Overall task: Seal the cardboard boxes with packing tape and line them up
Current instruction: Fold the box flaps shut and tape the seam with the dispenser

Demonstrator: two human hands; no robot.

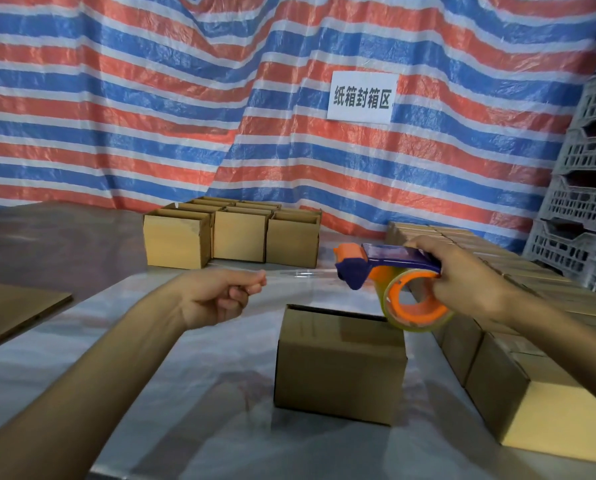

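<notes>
Near the middle of the pale surface stands one brown cardboard box, upright, apart from the others; its top is seen almost edge-on, so whether the flaps carry tape cannot be told. Just above it the right grip has its fingers curled round the blue and orange tape dispenser, with the clear tape roll hanging over the box's far right corner. A strip of clear tape runs from the dispenser's mouth leftward to the left grip, whose thumb and fingertips pinch the free end, the other fingers folded in. Both grips are in the air, well apart, with the strip stretched between them.

At the far edge of the surface a cluster of open boxes stands packed together. Along the right side a long row of boxes lies side by side, touching. Flat cardboard lies at the left. Behind hangs a red, white and blue striped tarp bearing a white sign, with grey plastic crates stacked at the right
</notes>
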